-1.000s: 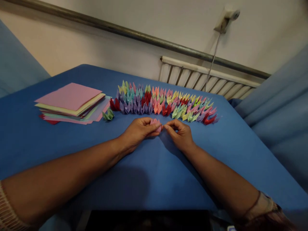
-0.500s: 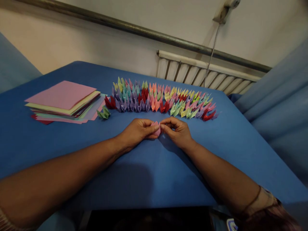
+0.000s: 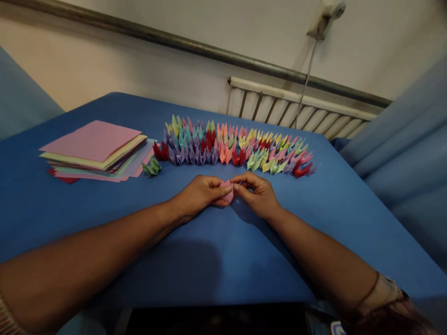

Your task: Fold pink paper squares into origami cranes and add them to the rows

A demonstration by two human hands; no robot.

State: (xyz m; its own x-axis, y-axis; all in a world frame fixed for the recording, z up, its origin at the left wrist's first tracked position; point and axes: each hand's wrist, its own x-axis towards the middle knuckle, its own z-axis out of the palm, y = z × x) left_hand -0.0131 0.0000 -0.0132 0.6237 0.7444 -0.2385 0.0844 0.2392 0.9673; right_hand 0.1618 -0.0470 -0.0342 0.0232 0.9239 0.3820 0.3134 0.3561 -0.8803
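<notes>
I am holding a pink folded paper piece (image 3: 227,190) between both hands at the centre of the frame, just above the blue desk (image 3: 223,260). My left hand (image 3: 200,193) is pinching the piece from the left, with thumb and fingertips closed on it. My right hand (image 3: 258,193) is gripping its right edge in the same way. The two hands are meeting at the piece, fingertips almost touching. Both forearms are extending from the lower corners of the frame toward the centre. A band (image 3: 380,291) is sitting on my right wrist at the lower right.

Directly above the hands in the frame, rows of folded paper pieces (image 3: 237,146) are standing on the desk in purple, red, orange, yellow, green and pink. The rows are running from the centre toward the right. A single green folded piece (image 3: 152,166) is lying just left of the rows, apart from them. Beside it, at the left of the frame, a stack of coloured paper sheets (image 3: 94,149) is lying flat with a pink sheet on top.

Beyond the far desk edge, a white radiator (image 3: 300,109) is showing at the upper right. A cable (image 3: 307,79) is hanging in front of it from a wall fitting (image 3: 324,18). A metal pipe (image 3: 174,43) is crossing the wall at the top of the frame.
</notes>
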